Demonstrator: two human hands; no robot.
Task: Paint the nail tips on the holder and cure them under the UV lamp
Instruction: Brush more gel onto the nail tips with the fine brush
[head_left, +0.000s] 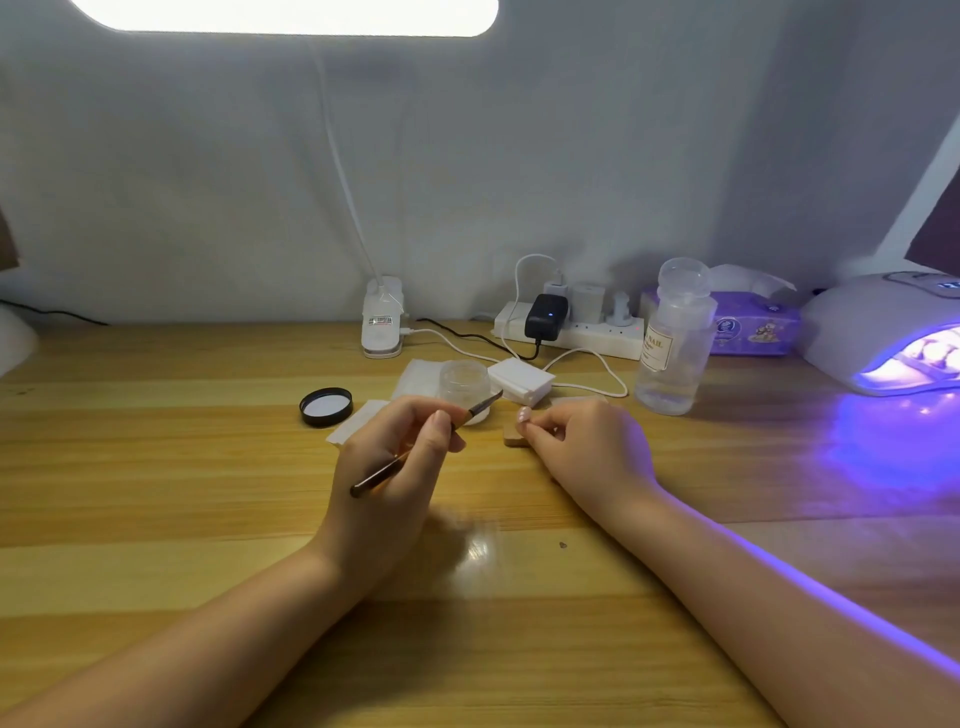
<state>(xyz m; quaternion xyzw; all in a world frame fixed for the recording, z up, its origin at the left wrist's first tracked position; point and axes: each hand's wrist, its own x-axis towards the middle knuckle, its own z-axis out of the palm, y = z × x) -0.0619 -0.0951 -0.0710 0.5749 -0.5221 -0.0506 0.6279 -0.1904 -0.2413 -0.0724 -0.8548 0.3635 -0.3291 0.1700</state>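
One brush (426, 447) sits pinched in the left hand (400, 467), bristles toward one open jar (464, 387). The right hand (582, 452) grips one small wooden holder (511, 435) bearing one nail tip (523, 414), on the table (156, 467). One lit UV lamp (883, 332) glows far right.

pale nail tip (523, 414) upright on tan holder (511, 435), UV lamp (883, 332) glowing violet

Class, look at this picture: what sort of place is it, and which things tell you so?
Probably a home nail-art desk. A lit UV lamp glows violet at the right, the left hand holds a fine brush, and the right hand steadies a nail tip.
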